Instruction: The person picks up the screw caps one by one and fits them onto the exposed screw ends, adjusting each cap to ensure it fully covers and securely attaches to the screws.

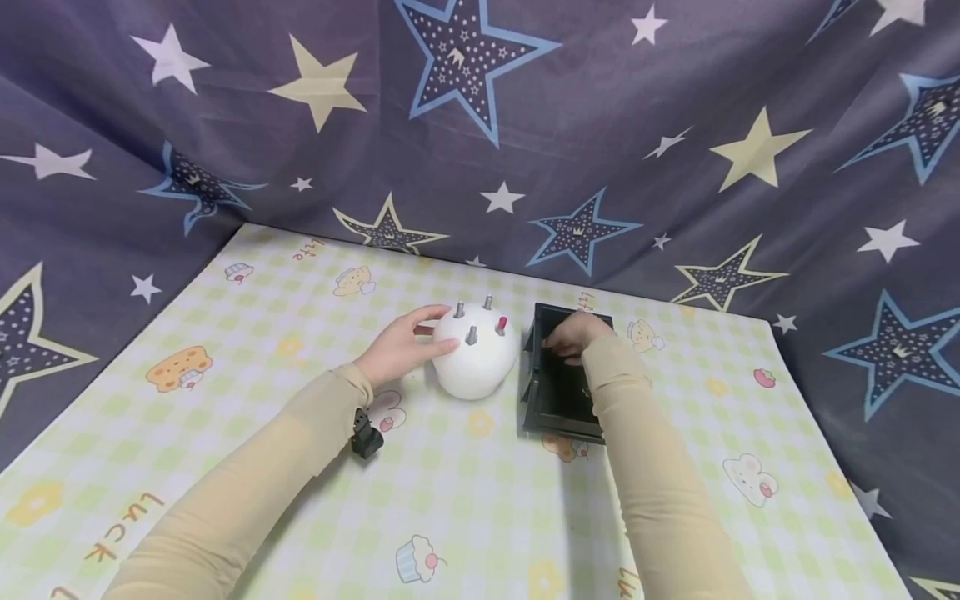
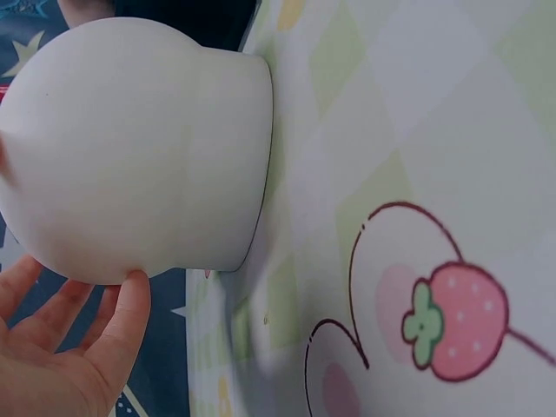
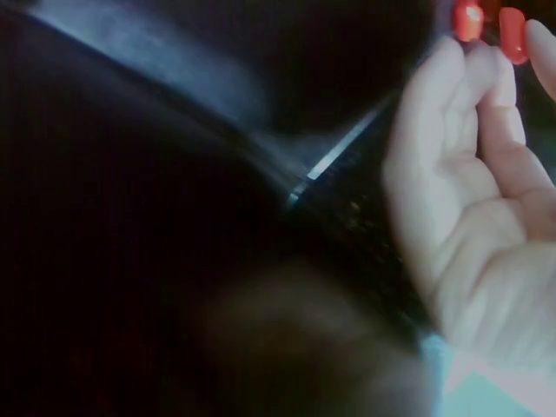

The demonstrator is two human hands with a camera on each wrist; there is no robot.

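A white round pot-like body stands on the table, with several short grey pegs and one red peg standing up from its top. My left hand holds its left side, thumb in front and fingers behind; the left wrist view shows fingertips against the smooth white wall. My right hand reaches down into a black tray to the right. In the right wrist view, its thumb and fingers close around a small red rounded piece, with another red piece beside it.
A checked, cartoon-printed tablecloth covers the table. A black strap with a small device sits at my left wrist. Behind the table hangs a dark curtain printed with stars. The tray stands close beside the white body.
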